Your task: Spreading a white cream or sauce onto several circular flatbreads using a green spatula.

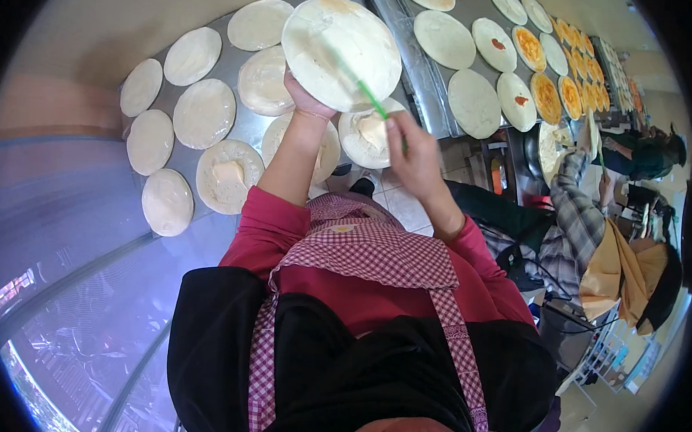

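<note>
A round, pale dough base (315, 41) rests tilted up on my left hand (311, 102), whose fingers are hidden beneath it. My right hand (416, 155) is closed around a thin green-handled spreader (372, 99). The spreader's far end lies over the base's face and is blurred by motion. Just below the held base, on the metal table (245, 130), sits a dough base (354, 151) with a creamy pale dollop (374, 129) on it. Another base (208, 194) with a similar dollop (228, 174) lies to the left.
Several plain bases (204, 113) cover the table to my left. A second table (433, 115) at the right bears plain rounds, some with red sauce (520, 101), and orange-topped ones (545, 99). A person in a plaid shirt (578, 214) works close on my right, another person (642, 157) beyond.
</note>
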The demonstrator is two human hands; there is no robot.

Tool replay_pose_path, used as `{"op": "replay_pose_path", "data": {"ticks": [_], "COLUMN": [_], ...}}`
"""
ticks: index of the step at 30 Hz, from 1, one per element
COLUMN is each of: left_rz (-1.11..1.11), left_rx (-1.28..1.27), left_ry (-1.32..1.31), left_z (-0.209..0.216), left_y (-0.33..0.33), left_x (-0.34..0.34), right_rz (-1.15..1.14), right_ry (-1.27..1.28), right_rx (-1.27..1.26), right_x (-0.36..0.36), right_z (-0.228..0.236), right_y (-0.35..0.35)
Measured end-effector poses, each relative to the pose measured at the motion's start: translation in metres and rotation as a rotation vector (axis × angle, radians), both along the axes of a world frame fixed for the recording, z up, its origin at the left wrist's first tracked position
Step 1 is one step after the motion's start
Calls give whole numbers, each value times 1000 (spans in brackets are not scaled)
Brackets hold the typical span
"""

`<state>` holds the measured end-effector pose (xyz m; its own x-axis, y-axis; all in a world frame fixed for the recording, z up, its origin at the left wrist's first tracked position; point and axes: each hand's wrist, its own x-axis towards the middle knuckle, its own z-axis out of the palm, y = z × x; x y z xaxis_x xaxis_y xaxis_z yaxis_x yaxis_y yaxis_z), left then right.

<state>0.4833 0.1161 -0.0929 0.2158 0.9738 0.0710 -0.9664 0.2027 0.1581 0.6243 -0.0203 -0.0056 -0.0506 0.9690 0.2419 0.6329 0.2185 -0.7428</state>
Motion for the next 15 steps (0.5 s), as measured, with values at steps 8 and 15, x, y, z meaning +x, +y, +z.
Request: {"op": "replay_pose_path", "data": {"ticks": [8,15], "left_rz": [70,-9], "left_rx": [-98,-39], "left_ry": [154,53], "left_z": [7,-3], "left_y": [1,6], "left_x": [-2,-11], "right_rz": [-23,63], "right_ry": [-84,-13], "right_rx": [-65,-83], "right_x": [2,-11], "right_z": [-11,6], "right_y": [-13,-10]}}
